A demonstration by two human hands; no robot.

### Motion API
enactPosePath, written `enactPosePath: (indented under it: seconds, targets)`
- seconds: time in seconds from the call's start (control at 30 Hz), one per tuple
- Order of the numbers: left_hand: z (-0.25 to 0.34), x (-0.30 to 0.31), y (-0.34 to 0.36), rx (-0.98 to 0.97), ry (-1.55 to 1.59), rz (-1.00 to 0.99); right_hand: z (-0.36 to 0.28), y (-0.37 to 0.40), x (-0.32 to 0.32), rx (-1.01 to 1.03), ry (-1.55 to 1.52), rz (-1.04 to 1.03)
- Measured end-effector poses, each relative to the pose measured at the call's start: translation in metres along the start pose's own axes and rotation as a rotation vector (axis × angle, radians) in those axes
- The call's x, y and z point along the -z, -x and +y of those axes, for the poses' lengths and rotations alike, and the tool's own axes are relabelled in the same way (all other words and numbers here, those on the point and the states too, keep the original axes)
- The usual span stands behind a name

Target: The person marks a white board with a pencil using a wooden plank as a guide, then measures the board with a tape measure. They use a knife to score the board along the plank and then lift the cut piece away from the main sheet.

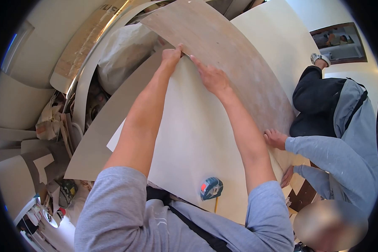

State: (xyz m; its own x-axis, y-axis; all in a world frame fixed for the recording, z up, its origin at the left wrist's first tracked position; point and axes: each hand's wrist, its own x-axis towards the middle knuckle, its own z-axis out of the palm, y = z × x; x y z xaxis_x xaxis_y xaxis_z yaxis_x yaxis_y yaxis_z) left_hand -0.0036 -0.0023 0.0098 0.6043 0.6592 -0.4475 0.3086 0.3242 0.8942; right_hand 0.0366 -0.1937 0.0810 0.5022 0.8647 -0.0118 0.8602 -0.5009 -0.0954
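A large white sheet (193, 138) lies in front of me, its far corner meeting the edge of a long brownish wood-look panel (235, 54). My left hand (171, 59) is closed at that corner, with the thumb up; it appears to pinch the white sheet beside the panel's edge. My right hand (213, 78) rests on the panel near the same edge, index finger stretched toward the corner and the other fingers partly hidden. A blue-green tape measure (211, 188) with a red button sits on the white sheet near my body, a bit of yellow tape showing.
At the right a co-worker in grey-blue sleeves kneels, one hand (275, 139) on the panel's edge and the other (287, 176) lower down. A plastic-wrapped bundle (126, 54), a cardboard box (86, 46) and clutter line the left side. A framed picture (339, 42) is at the right.
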Motion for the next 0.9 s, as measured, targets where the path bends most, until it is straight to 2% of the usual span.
enactPosePath:
  seconds: [0.13, 0.33, 0.43, 0.9]
  targets:
    - [0.012, 0.000, 0.011, 0.010, -0.101, 0.047, 0.001, -0.002, -0.006, 0.001, 0.006, 0.024]
    - [0.006, -0.001, 0.006, 0.025, -0.011, 0.020, -0.005, -0.002, 0.002, -0.039, 0.001, -0.030]
    - [0.004, -0.003, 0.000, 0.060, -0.066, 0.075, -0.007, -0.003, 0.000, -0.046, 0.000, -0.030]
    - [0.004, -0.002, 0.005, -0.042, -0.026, 0.042, -0.003, 0.000, -0.004, -0.012, -0.018, 0.038]
